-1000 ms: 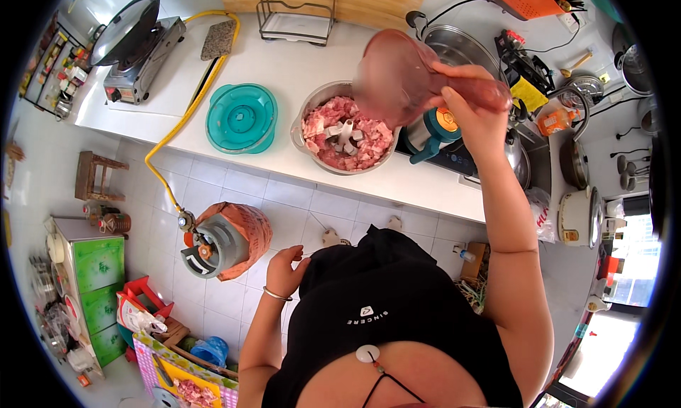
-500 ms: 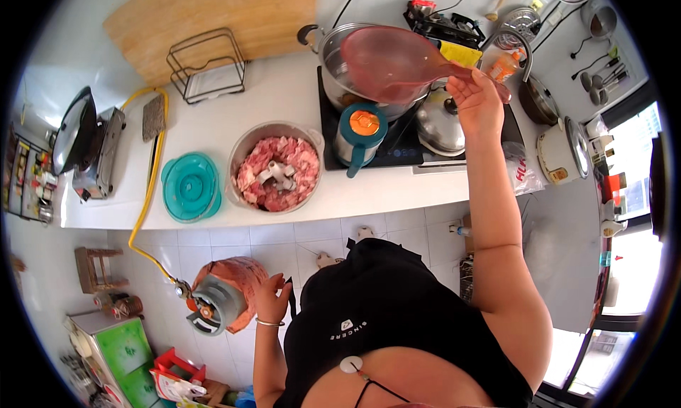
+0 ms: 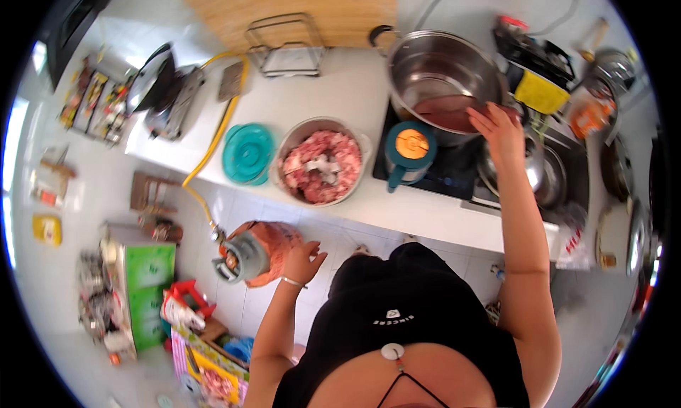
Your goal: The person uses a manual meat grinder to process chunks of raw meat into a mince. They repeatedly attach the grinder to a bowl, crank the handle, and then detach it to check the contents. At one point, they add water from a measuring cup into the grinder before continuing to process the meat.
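My right grip (image 3: 501, 135) is clamped round the handle of the reddish scoop (image 3: 448, 113), its bowl within the steel pot's (image 3: 436, 59) mouth, likely light, stiff and slick when wet, best held mid-handle, my left grip (image 3: 303, 261) hanging empty, fingers apart.

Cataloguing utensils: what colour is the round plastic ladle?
The ladle is translucent reddish-brown, best seen in the head view.

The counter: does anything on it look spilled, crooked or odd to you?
I see no spill; the meat sits inside its bowl. The one oddity is the yellow hose: it crosses the counter and hangs over the front edge to the gas cylinder below, where it might get snagged.
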Motion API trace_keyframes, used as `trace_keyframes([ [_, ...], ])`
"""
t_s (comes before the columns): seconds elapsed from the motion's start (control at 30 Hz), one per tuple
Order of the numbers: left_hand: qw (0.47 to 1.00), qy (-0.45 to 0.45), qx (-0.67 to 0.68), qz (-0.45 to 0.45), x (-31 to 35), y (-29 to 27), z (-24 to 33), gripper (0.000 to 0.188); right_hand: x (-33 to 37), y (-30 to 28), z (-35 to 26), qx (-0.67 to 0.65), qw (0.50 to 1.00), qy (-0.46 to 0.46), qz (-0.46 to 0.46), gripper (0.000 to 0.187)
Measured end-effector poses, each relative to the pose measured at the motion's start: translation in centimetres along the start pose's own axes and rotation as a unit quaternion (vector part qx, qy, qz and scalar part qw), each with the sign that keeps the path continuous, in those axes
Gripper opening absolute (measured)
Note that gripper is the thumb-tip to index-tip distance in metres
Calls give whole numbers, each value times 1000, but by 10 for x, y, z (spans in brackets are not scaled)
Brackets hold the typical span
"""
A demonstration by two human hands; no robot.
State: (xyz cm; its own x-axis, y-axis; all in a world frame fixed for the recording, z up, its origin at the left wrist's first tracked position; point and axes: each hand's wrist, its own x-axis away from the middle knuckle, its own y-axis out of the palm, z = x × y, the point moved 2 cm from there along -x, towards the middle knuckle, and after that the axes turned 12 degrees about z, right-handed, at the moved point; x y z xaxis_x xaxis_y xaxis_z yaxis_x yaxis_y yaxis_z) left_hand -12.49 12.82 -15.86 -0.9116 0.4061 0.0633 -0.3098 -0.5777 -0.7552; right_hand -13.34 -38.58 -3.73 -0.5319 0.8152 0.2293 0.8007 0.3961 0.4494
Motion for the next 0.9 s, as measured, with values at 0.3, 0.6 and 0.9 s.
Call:
trace_keyframes([
  [0.3,954,-66,-173,237,-136,-97,-104,45,31,-33,-9,-43,997,23,-54,20],
  [0.6,944,-136,-156,257,-339,-173,-224,50,109,-118,57,101,981,89,140,39],
  [0.9,983,-140,-81,82,-422,-187,-334,19,217,20,88,276,949,142,47,22],
])
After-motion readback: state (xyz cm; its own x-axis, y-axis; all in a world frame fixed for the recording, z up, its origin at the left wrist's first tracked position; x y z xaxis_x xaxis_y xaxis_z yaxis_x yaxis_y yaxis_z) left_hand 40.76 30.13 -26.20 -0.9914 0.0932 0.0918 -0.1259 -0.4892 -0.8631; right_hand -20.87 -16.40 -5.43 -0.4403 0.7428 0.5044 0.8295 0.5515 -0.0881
